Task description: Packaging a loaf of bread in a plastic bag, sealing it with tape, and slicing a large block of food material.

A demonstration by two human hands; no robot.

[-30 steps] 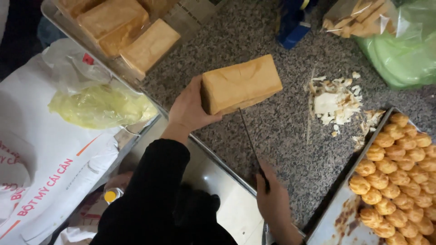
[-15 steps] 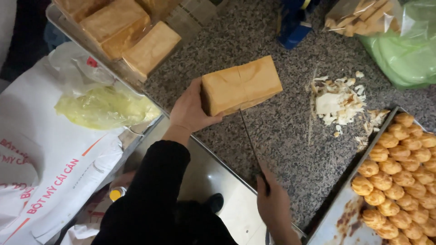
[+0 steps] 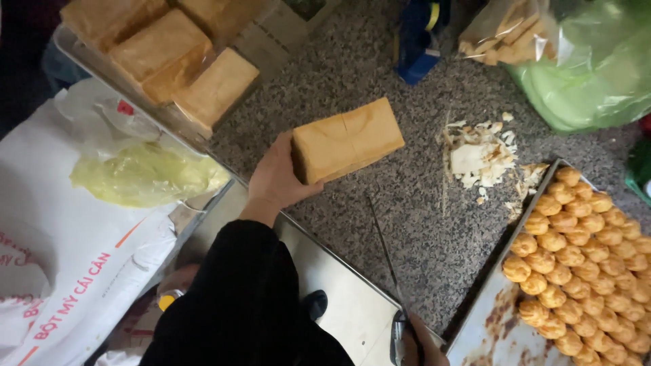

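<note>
Head view looks down on a speckled granite worktop (image 3: 380, 224); the left hand (image 3: 278, 179) has its grip closed around the near end of a square golden loaf of bread (image 3: 349, 139), thumb on top and fingers wrapped under the end face; the loaf lies near the middle of the worktop, its long axis running toward 2 o'clock. The right hand (image 3: 420, 346), at 5 o'clock on the frame edge, has its grip shut on the handle of a long thin knife (image 3: 383, 247), whose blade points up toward the loaf at 12 o'clock and stops just short of it. At 3 o'clock from the loaf sits a pile of pale crust trimmings (image 3: 481, 156); a metal tray of small round pastries (image 3: 576, 271) lies at 4 o'clock; more loaves (image 3: 169, 61) rest on a rack at 10 o'clock. Risks, as a judgement: the left fingers sit at the end nearest the blade, so a slip could nick them; the loaf is held at one end only, so it may skid on the stone.
</note>
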